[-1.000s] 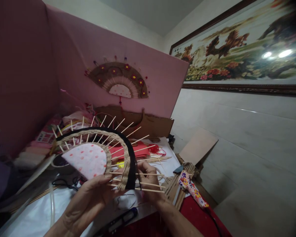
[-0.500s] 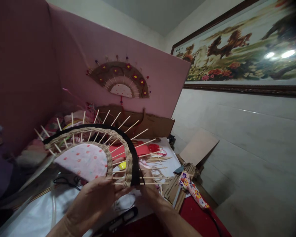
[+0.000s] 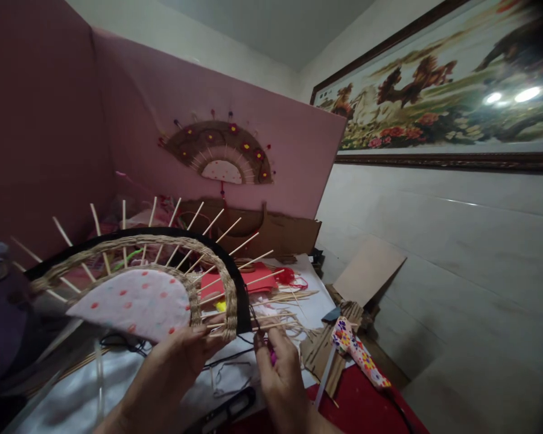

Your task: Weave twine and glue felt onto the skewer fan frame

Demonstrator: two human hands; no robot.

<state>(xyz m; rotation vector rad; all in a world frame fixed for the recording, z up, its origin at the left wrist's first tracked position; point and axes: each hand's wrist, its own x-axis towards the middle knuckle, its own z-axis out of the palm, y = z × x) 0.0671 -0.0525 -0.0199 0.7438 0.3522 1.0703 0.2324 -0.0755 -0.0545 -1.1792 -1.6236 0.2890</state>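
The half-round fan of pale sticks and tan weaving (image 3: 151, 289) was, by my judgement, partly woven. I saw it held up above the cluttered white-covered counter (image 3: 314, 277), gripped at its lower right edge by the left hand (image 3: 167, 364), thumb in front. The right hand (image 3: 280, 367) pinched a thin black cord (image 3: 253, 313) near the stick tips. The red-spotted white fabric centre (image 3: 140, 304), two tan rings and a black band (image 3: 243, 301) were in place. Beyond that band the sticks stood bare; judging by the broad brown flowered fan (image 3: 217, 135) on the pink panel (image 3: 294, 150), I reckoned more weaving and trimming were left.
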